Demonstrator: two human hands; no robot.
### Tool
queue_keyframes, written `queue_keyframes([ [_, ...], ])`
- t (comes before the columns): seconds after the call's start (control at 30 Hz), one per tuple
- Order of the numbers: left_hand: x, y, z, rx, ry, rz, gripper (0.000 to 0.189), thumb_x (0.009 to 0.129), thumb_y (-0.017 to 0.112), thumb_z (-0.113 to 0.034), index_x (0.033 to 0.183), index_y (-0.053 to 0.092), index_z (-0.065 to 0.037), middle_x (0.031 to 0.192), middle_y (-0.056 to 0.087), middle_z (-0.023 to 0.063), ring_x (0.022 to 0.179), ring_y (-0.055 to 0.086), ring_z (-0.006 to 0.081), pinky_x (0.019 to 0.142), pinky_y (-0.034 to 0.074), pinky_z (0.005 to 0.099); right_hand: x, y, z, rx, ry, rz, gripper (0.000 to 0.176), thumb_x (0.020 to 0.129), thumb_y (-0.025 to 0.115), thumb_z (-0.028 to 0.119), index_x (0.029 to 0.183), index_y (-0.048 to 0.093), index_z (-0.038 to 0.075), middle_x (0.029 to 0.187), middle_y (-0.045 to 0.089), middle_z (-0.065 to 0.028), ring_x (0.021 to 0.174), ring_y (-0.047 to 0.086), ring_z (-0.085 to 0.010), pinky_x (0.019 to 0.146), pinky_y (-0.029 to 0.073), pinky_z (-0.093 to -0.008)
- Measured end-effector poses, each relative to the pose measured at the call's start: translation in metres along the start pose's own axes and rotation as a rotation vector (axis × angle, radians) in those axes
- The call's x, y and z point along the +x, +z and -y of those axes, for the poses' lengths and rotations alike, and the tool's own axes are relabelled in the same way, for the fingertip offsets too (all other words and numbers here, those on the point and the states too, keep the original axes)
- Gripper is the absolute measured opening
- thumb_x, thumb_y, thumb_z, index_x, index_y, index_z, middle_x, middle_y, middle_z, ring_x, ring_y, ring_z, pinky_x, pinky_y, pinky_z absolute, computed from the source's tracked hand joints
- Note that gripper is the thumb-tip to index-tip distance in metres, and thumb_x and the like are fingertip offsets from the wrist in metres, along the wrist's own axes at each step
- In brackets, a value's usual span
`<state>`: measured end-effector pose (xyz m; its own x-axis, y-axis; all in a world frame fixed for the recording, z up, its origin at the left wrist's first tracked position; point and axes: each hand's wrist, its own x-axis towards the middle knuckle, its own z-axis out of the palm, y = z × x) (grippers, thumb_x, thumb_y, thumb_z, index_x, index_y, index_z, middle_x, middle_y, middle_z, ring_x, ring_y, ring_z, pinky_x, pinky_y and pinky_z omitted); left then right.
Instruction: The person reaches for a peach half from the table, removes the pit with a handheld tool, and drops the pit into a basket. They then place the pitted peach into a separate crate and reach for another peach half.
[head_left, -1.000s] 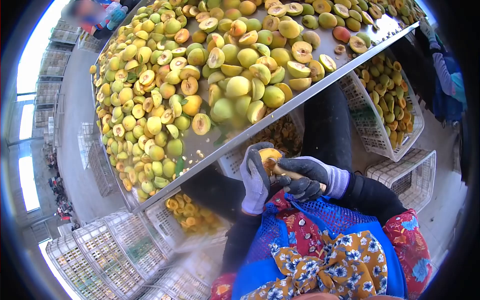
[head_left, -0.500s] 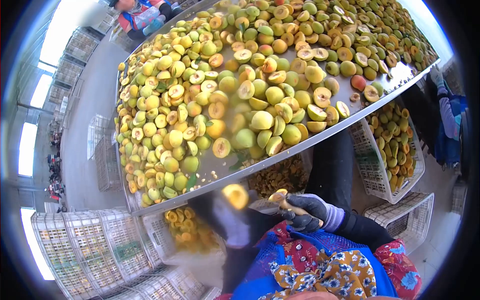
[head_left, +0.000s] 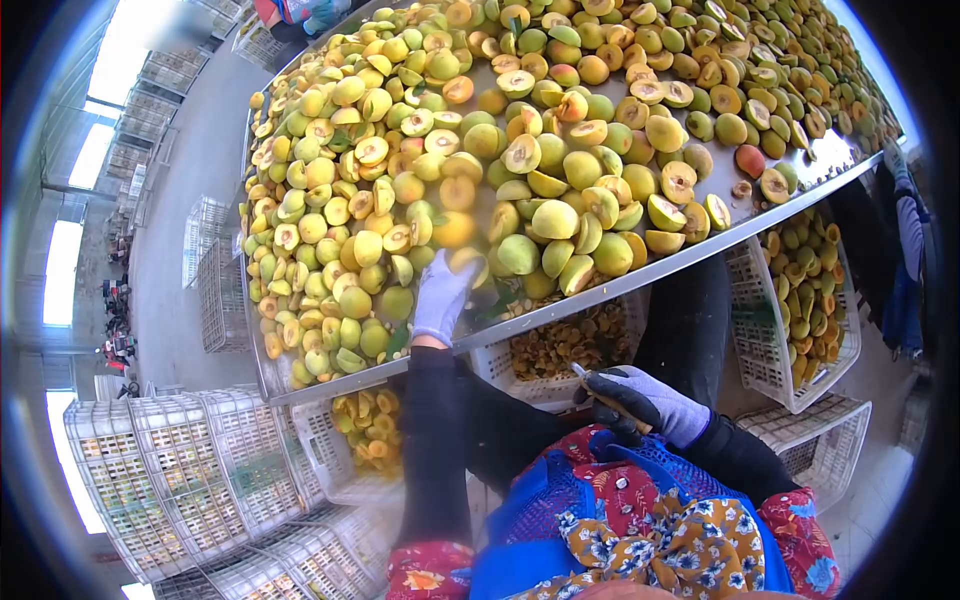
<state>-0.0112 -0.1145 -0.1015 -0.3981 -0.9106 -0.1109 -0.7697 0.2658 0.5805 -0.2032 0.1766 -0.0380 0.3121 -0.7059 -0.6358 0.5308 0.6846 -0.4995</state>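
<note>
My left hand [head_left: 441, 298], in a pale lavender glove, reaches over the near edge of the metal table [head_left: 560, 318]. Its fingers are apart, right at the peaches, and a blurred yellow peach half [head_left: 468, 266] shows by the fingertips. Over my lap, my right hand [head_left: 645, 402], in a dark-palmed glove, is closed round a small tool [head_left: 628, 411] with a wooden handle and a metal tip. Many peach halves and whole-looking peaches [head_left: 553, 220] cover the table, some showing pits or hollows.
Below the table edge, a white crate [head_left: 490, 362] holds brown scraps. Another crate [head_left: 325, 455] at left contains yellow peach halves; a third [head_left: 745, 310] at right holds more. Stacked crates [head_left: 180, 450] stand far left. Other people [head_left: 905, 235] are at the table's right and far side.
My left hand has moved from below the table edge, where a peach half showed by it, up onto the fruit. A fruit piece at my right hand's tool tip is gone.
</note>
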Motion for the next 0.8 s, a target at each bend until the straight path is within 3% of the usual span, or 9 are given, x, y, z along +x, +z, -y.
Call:
queue_keyframes([
  [0.07,-0.018,-0.023,-0.041,-0.352,-0.007,0.060,0.044,0.082,0.077,-0.026,0.110,0.056,0.001,0.089,0.066,0.0109,0.077,0.066,0.0202,0.065,0.054,0.0307,-0.001,-0.001,-0.003,-0.078,-0.058,-0.018,0.036,0.102,0.051,0.040,0.097,0.058,0.005,0.066,0.054,0.0002,0.051,0.051,-0.0075,0.045,0.041,-0.0232],
  [0.17,-0.039,-0.016,-0.023,-0.624,-0.186,0.001,0.040,0.084,0.077,-0.025,0.108,0.055,-0.002,0.092,0.065,0.0102,0.074,0.066,0.0179,0.057,0.054,0.0288,-0.008,0.018,0.014,-0.357,-0.272,-0.148,0.032,0.100,0.054,0.035,0.098,0.058,0.003,0.064,0.055,-0.0020,0.060,0.056,-0.0106,0.054,0.045,-0.0289],
  [0.2,-0.056,-0.028,-0.047,-0.731,-0.262,0.039,0.039,0.088,0.073,-0.021,0.115,0.053,-0.003,0.097,0.064,0.0098,0.071,0.067,0.0176,0.053,0.056,0.0278,-0.006,0.019,0.019,-0.525,-0.312,-0.139,0.025,0.096,0.058,0.023,0.105,0.058,0.000,0.077,0.059,-0.0106,0.066,0.059,-0.0194,0.060,0.047,-0.0357],
  [0.33,-0.105,-0.021,-0.075,-1.261,-0.255,0.251,0.039,0.097,0.062,-0.028,0.124,0.049,-0.003,0.111,0.062,0.0139,0.090,0.068,0.0250,0.072,0.061,0.0373,0.011,0.024,0.011,-1.528,-1.052,-0.242,0.036,0.086,0.058,0.009,0.120,0.055,-0.005,0.103,0.052,-0.0246,0.065,0.058,-0.0330,0.057,0.047,-0.0414],
  [0.4,-0.117,-0.006,-0.074,-1.418,-0.322,0.303,0.044,0.102,0.049,-0.042,0.124,0.049,-0.005,0.117,0.061,0.0155,0.109,0.063,0.0308,0.090,0.057,0.0468,0.012,0.033,0.010,-1.497,-1.031,-0.278,0.036,0.088,0.057,0.009,0.120,0.054,-0.006,0.101,0.053,-0.0255,0.066,0.059,-0.0319,0.055,0.047,-0.0408],
  [0.53,-0.147,0.002,-0.095,-1.635,-0.454,0.330,0.042,0.104,0.044,-0.042,0.120,0.051,-0.004,0.117,0.059,0.0170,0.107,0.063,0.0302,0.093,0.054,0.0430,0.008,0.038,0.005,-1.500,-1.011,-0.298,0.038,0.091,0.054,0.010,0.124,0.052,-0.010,0.096,0.052,-0.0260,0.065,0.059,-0.0312,0.052,0.046,-0.0401],
  [0.6,-0.158,0.011,-0.091,-0.836,0.009,0.093,0.039,0.103,0.050,-0.034,0.123,0.049,-0.001,0.113,0.058,0.0168,0.100,0.064,0.0289,0.089,0.054,0.0408,0.008,0.038,0.001,-1.474,-0.992,-0.292,0.039,0.091,0.053,0.010,0.124,0.051,-0.010,0.094,0.051,-0.0255,0.065,0.058,-0.0319,0.052,0.046,-0.0409],
  [0.67,-0.165,0.007,-0.097,-0.279,0.418,-0.134,0.029,0.101,0.055,-0.020,0.121,0.049,0.000,0.111,0.056,0.0159,0.091,0.065,0.0274,0.083,0.056,0.0386,0.009,0.037,-0.004,-1.437,-0.967,-0.282,0.038,0.092,0.052,0.009,0.125,0.051,-0.010,0.092,0.050,-0.0252,0.065,0.058,-0.0328,0.052,0.045,-0.0418],
  [0.8,-0.168,0.017,-0.107,-0.985,-0.060,0.007,0.023,0.103,0.050,-0.021,0.114,0.052,0.000,0.103,0.055,0.0125,0.081,0.066,0.0225,0.068,0.057,0.0306,0.008,0.034,-0.004,-1.349,-0.848,-0.171,0.038,0.092,0.050,0.007,0.125,0.049,-0.011,0.092,0.050,-0.0260,0.069,0.058,-0.0352,0.056,0.046,-0.0435],
])
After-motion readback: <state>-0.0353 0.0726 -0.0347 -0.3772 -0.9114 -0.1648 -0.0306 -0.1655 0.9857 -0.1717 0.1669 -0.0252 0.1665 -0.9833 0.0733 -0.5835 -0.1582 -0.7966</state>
